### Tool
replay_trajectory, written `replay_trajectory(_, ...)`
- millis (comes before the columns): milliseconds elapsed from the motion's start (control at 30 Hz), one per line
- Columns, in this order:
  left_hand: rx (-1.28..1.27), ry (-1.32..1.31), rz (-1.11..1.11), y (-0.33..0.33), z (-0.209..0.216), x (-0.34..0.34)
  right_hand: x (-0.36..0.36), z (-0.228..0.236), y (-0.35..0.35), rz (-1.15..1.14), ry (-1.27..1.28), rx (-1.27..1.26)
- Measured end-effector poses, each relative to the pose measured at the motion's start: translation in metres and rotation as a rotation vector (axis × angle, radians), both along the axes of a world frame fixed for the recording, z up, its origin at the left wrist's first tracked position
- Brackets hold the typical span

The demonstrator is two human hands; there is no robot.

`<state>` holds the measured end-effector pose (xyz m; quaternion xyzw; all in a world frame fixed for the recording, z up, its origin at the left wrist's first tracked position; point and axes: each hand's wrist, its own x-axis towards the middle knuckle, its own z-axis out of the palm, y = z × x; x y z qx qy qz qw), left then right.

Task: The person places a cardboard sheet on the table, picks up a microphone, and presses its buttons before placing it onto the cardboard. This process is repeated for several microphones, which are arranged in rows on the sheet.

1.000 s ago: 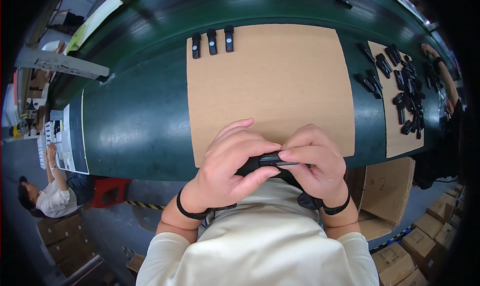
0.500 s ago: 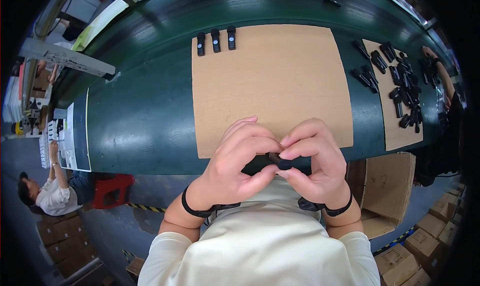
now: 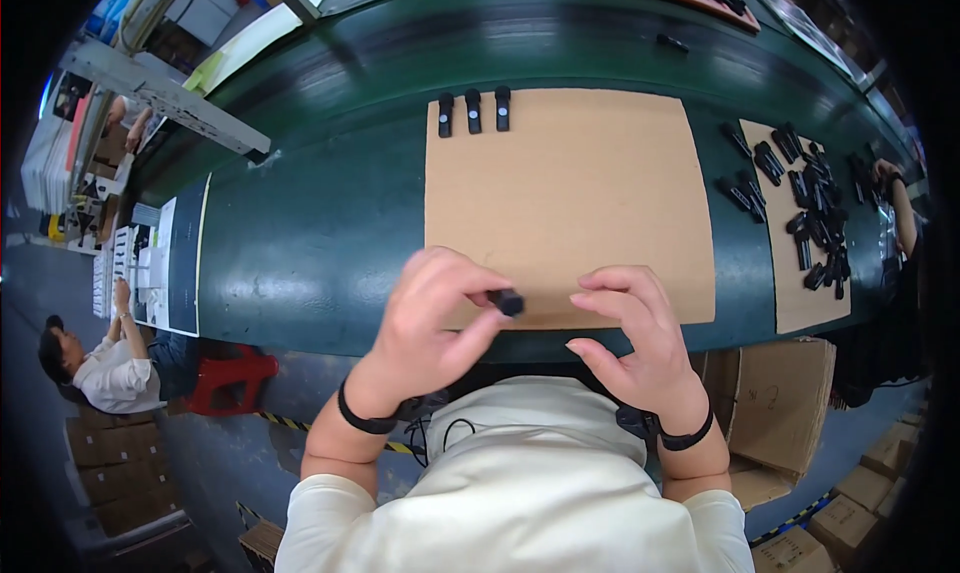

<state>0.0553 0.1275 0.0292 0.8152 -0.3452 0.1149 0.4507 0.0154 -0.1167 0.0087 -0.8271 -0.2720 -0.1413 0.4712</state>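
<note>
long shiny green table (image 3: 300, 233), pale light (image 3: 290, 291) on its top, gray floor (image 3: 225, 453), yellow-and-black tape (image 3: 285, 421), red stool (image 3: 230, 378), brown boxes (image 3: 120, 468) piled up, gray metal bar (image 3: 165, 95), blue things (image 3: 108, 13), maybe bins, blurry far left

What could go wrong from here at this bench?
1. Drop: the left hand alone pinches the small black device; the right hand is open and apart from it, so a slip might send it down near the table's front edge.
2. Scuffs or mix-ups: the black devices in the heap on the right overlap, so they might rub or get confused.
3. Knocks: the row of three devices sits near the cardboard sheet's far edge and could be nudged off.
</note>
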Motion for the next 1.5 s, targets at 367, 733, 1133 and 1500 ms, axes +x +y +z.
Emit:
replay_trajectory(367, 0.334, -0.311, 0.241, 0.035, 0.019, 0.078, 0.020, -0.013, -0.024, -0.179, 0.032, -0.384)
replay_trajectory(733, 0.496, -0.404, 0.006, -0.042, 0.022, 0.187, 0.035, -0.033, -0.031, -0.166, 0.064, -0.501)
replay_trajectory(1133, 0.731, -0.338, -0.085, -0.059, -0.011, 0.187, 0.035, -0.036, -0.035, -0.153, 0.091, -0.479)
replay_trajectory(1500, 0.763, -0.150, -0.139, -0.062, -0.011, 0.205, 0.035, -0.036, -0.035, -0.155, 0.095, -0.488)
